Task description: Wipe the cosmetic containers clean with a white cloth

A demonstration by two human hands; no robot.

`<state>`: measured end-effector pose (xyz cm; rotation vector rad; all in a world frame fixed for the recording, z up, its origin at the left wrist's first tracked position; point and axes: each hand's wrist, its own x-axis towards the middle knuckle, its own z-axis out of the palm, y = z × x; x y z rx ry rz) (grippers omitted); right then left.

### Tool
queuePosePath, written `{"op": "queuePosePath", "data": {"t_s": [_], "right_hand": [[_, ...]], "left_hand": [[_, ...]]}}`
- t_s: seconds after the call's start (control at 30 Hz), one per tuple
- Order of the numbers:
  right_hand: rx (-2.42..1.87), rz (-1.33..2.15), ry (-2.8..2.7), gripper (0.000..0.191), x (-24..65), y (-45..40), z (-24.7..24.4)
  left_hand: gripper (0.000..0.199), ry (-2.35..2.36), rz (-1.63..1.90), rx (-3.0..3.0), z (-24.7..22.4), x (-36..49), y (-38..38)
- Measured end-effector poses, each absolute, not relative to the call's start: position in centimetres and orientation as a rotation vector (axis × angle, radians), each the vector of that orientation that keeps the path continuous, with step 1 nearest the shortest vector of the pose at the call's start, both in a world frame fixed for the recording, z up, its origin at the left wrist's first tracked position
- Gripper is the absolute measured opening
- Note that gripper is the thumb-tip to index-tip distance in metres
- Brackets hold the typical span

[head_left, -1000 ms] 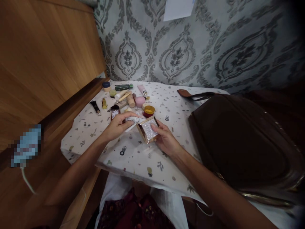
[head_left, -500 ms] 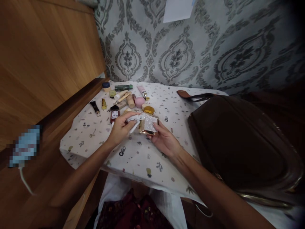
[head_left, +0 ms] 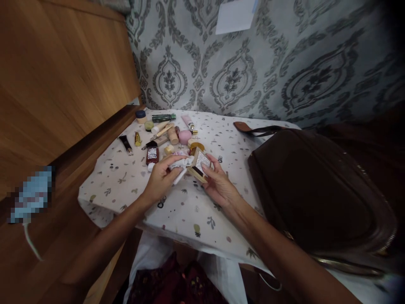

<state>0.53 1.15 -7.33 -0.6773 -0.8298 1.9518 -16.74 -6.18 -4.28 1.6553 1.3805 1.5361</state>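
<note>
My right hand (head_left: pixel 220 181) grips a square gold compact (head_left: pixel 200 164) with a glittery silver lid, tilted so that its gold edge shows. Its thumb lies on the lid. A crumpled white wipe (head_left: pixel 181 165) is pinched in my left hand (head_left: pixel 163 175) and touches or nearly touches the compact's left edge. Both hands are above the front middle of the table. Just behind them lie a round amber-gold container (head_left: pixel 196 146), a pink makeup sponge (head_left: pixel 185 136) and a small yellowish jar (head_left: pixel 168 149). A dark red bottle (head_left: pixel 152 155) with a white cap is left of my left hand.
Several cosmetics, among them a green tube (head_left: pixel 163 118), a black tube (head_left: pixel 125 144) and a beige bottle (head_left: pixel 172 136), lie on the patterned tablecloth (head_left: pixel 126 190). A large dark brown bag (head_left: pixel 316 185) fills the right side. A wooden panel (head_left: pixel 79 55) borders the left.
My right hand has turned the compact, so its lid leans to the right and its front edge faces me. The wipe stays at its left side, slightly shifted.
</note>
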Motion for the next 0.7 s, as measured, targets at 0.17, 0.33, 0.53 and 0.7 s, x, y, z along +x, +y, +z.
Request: {"op": "queuePosePath", "data": {"t_s": [0.17, 0.33, 0.53, 0.7], "right_hand": [[-0.694, 1.927, -0.878, 0.049, 0.4, 1.2, -8.1], [-0.705, 1.918, -0.861, 0.048, 0.4, 1.3, -8.4], [-0.733, 1.927, -0.912, 0.048, 0.3, 0.4, -7.2], [-0.766, 1.929, -1.006, 0.042, 0.4, 0.2, -6.7]], "left_hand": [[0.030, 1.429, 1.651, 1.635, -4.9, -16.0, -6.2], [0.030, 1.456, 1.703, 1.635, -5.2, -15.4, -6.1], [0.027, 1.540, 1.688, 1.739, -4.9, -15.4, -5.9], [0.025, 1.599, 1.721, 1.839, -3.7, -16.0, -5.8]]}}
